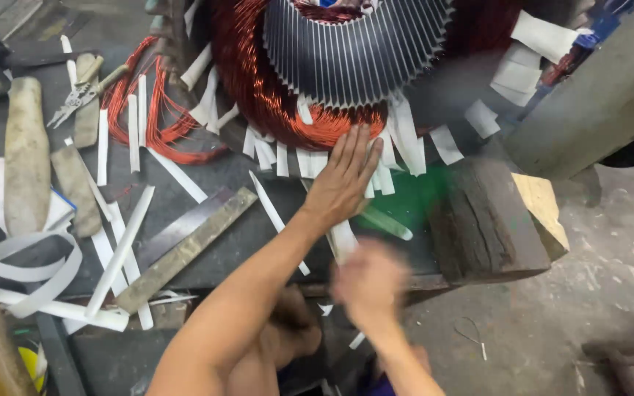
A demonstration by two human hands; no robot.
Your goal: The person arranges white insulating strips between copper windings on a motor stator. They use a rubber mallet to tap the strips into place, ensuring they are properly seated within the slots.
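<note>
A large motor stator (354, 51) with dark steel fins lies on the bench, ringed by a copper wire winding (258, 95). White insulating paper strips (405, 139) stick out of its lower edge. My left hand (343, 180) reaches up from the lower left and lies flat, fingers spread, on the winding and strips, holding nothing. My right hand (368, 282) is lower, at the bench's front edge, and blurred by fast motion. A green smear (405, 198) and a pale green stick (384, 221) show just above it. Whether the right hand grips anything is not visible.
Loose white strips (122, 249) and flat metal bars (185, 246) lie on the dark bench at left. A loose copper wire coil (141, 103), pliers (75, 95) and wooden sticks (25, 154) lie further left. A wooden block (489, 220) sits at right, a concrete floor (596, 293) beyond it.
</note>
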